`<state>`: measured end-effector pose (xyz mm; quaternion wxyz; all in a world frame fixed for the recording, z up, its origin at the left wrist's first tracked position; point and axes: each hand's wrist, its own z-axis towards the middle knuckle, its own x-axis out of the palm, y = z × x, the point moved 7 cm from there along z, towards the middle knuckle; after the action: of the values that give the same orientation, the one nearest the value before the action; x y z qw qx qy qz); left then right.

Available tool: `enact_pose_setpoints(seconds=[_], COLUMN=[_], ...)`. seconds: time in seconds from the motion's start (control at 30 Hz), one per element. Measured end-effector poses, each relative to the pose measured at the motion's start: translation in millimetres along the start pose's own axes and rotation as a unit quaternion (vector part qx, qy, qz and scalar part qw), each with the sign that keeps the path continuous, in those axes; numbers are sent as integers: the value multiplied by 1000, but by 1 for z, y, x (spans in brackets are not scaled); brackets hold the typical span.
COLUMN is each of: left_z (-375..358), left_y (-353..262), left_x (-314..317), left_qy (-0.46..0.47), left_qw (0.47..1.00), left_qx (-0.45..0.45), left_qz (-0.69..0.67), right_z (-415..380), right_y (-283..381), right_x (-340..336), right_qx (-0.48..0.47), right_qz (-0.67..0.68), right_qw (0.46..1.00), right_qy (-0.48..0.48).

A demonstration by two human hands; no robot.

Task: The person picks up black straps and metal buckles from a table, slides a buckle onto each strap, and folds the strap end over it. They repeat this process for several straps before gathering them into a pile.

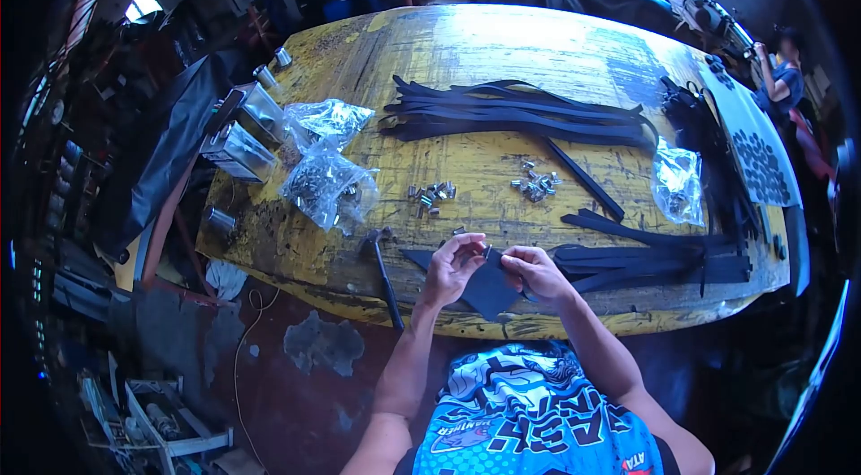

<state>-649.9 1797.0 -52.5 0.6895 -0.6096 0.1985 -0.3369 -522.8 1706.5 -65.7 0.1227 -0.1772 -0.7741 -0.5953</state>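
My left hand [455,269] is raised over the table's near edge, thumb and fingers pinched around a small shiny metal clip [488,252]. Close beside it, my right hand [533,270] is closed on the end of a black strap [496,261]; the fingers partly hide where clip and strap meet. Under both hands lies a flat dark square pad [491,292]. To the left of my left hand rests a hammer [384,276]. Loose metal clips form one pile [432,196] and a second pile [536,182] farther in.
The worn yellow table [359,53] carries a long bundle of black straps [520,113], more straps [646,267] at right, and clear plastic bags [330,183] of metal parts. Tins [239,152] stand on the left edge. Another person [782,76] is at far right.
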Motion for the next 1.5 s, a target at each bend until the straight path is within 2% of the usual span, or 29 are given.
enact_pose_setpoints(seconds=[0.07,0.17,0.27,0.4,0.47,0.53,0.57,0.63,0.73,0.77,0.87,0.97,1.07,1.1,1.13,1.2,1.23,1.27,1.3,1.33,1.4,1.43,1.47,1.5], left_z=[-2,-3,0,4,1,-2,-3,-3,-10,-13,-24,-28,-27,-26,-26,-21,-12,-15,-15,-18,-18,-26,-13,-15], left_y=[-17,-32,-43,-57,-55,-54,-53,-47,-24,-13,16,42,52,46,45,45,57,80,83,96,139,163,104,100], left_x=[3,5,14,11,14,15,17,18,14,11,12,8,3,6,6,0,-9,-21,-23,-27,-42,-57,-32,-32], left_qy=[7,23,50,60,69,77,80,89,74,66,20,38,85,75,65,52,-14,-6,-20,-36,-45,-95,-45,-31], left_qw=[995,983,972,960,957,956,955,962,982,989,995,975,976,978,974,944,962,918,901,879,945,958,967,954], left_qx=[36,53,101,111,121,91,77,29,-3,-7,-69,-150,-185,-193,-213,-241,-163,-195,-145,-94,23,48,-7,-52], left_qz=[91,172,204,250,256,269,275,258,171,133,-63,-162,-83,-31,52,220,220,345,407,466,324,267,251,294], right_z=[0,-2,-4,-10,-10,-10,-11,-16,-7,-7,2,6,11,14,20,26,27,25,23,29,19,17,15,13], right_y=[0,4,4,8,9,9,10,21,17,14,10,20,33,37,33,46,52,59,64,57,76,79,81,83], right_x=[1,11,20,15,16,21,21,29,23,24,16,20,35,40,44,59,67,76,86,92,110,113,114,115], right_qx=[6,-2,-28,-41,-38,-39,-45,-57,-93,-73,-141,-149,-209,-189,-134,-189,-194,-198,-222,-200,-230,-236,-241,-248], right_qz=[59,44,84,143,109,91,113,154,-59,-33,-94,-252,-297,-290,-243,-247,-209,-172,-109,-3,51,54,57,60], right_qw=[998,998,994,986,990,990,991,986,994,997,985,956,931,938,960,950,958,965,967,976,961,957,953,948], right_qy=[7,48,66,74,85,97,64,-5,12,17,18,2,12,11,29,14,21,27,55,92,144,159,174,189])
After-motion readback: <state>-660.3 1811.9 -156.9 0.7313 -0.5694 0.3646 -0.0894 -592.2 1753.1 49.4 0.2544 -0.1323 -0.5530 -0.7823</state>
